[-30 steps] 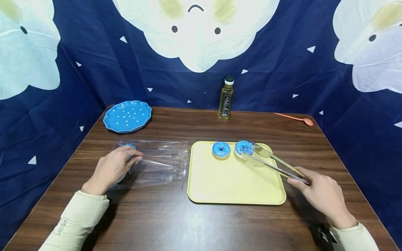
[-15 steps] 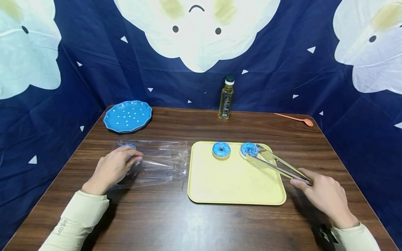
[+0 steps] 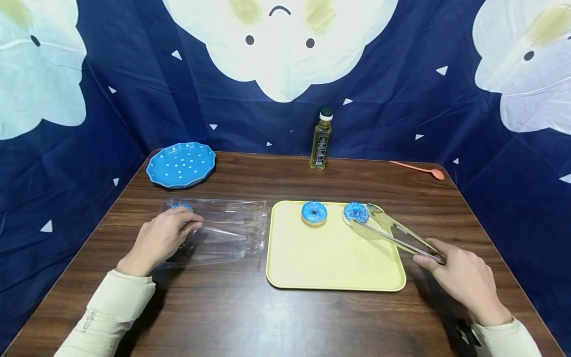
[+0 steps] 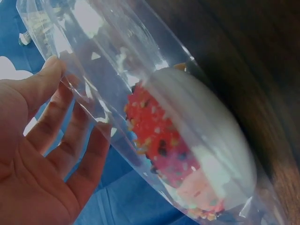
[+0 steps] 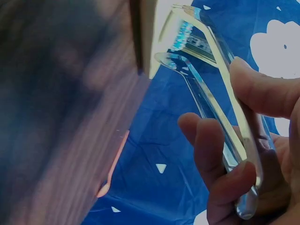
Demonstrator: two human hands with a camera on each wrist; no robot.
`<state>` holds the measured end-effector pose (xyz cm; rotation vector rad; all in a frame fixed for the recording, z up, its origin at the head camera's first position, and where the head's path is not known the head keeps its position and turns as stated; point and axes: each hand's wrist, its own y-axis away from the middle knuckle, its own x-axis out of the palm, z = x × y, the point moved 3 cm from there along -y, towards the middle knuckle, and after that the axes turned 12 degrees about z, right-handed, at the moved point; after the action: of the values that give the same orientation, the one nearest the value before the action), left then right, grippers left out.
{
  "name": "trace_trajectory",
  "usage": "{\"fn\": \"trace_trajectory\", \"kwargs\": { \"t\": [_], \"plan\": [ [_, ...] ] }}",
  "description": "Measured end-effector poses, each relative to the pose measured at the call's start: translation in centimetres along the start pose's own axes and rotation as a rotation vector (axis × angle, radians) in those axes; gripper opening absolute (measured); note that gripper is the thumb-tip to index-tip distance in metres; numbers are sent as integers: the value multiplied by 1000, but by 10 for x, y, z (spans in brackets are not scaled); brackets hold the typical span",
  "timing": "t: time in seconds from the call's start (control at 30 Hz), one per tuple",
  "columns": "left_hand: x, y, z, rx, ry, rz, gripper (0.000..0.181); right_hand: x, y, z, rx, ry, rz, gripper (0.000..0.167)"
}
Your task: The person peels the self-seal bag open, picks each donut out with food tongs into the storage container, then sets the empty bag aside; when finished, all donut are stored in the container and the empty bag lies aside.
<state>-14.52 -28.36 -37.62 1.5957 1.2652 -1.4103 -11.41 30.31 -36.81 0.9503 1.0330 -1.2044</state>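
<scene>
My left hand (image 3: 162, 238) pinches the edge of a clear plastic bag (image 3: 227, 228) lying on the table. Through the film in the left wrist view shows a doughnut (image 4: 161, 140) with red and pink sprinkled topping and a white base. A blue thing (image 3: 182, 206) peeks out behind that hand, mostly hidden. Metal tongs (image 3: 401, 238) are held in my right hand (image 3: 464, 272), its fingers curled round their closed end. Their spread tips stand at the right side of a blue sprinkled doughnut (image 3: 356, 213) on the yellow tray (image 3: 334, 263). Left of it sits another blue doughnut (image 3: 314, 213).
A blue dotted plate (image 3: 180, 166) stands at the back left. An oil bottle (image 3: 321, 141) is upright near the back edge, and an orange spoon (image 3: 428, 171) lies at the back right. Blue cloth (image 3: 250, 124) with cloud shapes hangs behind the table.
The blue sprinkled doughnut has moved right on the tray along with the tongs, and the far tong tip now stands a little off it. My left hand and the bag look the same.
</scene>
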Motion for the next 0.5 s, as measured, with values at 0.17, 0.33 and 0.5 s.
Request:
{"fn": "trace_trajectory", "kwargs": {
  "t": [0.17, 0.33, 0.5],
  "plan": [
    [0, 0, 0, -10, 2, 8, 10, -9, -3, 7, -18, -13, -73, 58],
    [0, 0, 0, -4, -5, 3, 10, -14, -9, 14, -46, -28, -110, 60],
    [-1, 1, 0, -8, -7, 8, 10, -13, -15, 21, -74, -42, -121, 53]
  ]
}}
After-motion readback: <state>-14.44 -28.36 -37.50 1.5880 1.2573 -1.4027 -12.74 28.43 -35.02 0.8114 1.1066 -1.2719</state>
